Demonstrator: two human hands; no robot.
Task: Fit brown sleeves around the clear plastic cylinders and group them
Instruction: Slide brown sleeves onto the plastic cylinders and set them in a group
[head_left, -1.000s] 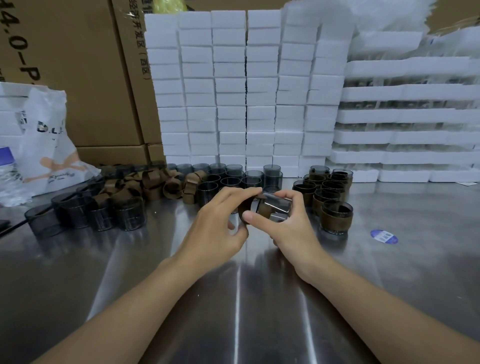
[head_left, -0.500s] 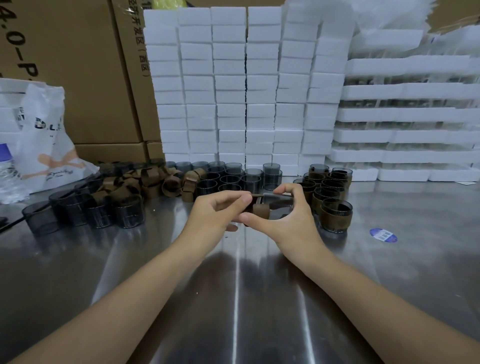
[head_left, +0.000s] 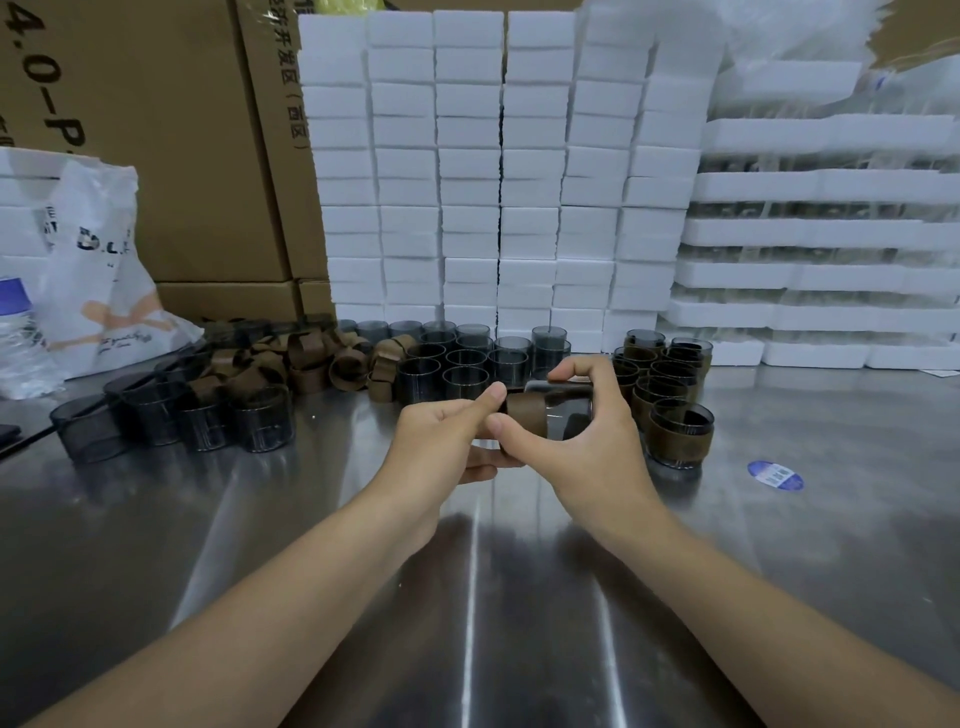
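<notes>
We note 1 clear cylinder (head_left: 569, 410) held on its side over the steel table (head_left: 260, 545). The right hand (head_left: 587, 452) grips it, thumb below and fingers above. The left hand (head_left: 441, 436) pinches the brown sleeve (head_left: 527, 414), which sits over the cylinder's left end. Sleeved cylinders (head_left: 670, 400) stand grouped just right of the hands. Bare cylinders (head_left: 467, 358) and loose sleeves (head_left: 291, 358) lie behind and left. White foam blocks (head_left: 467, 182) are stacked at the rear.
</notes>
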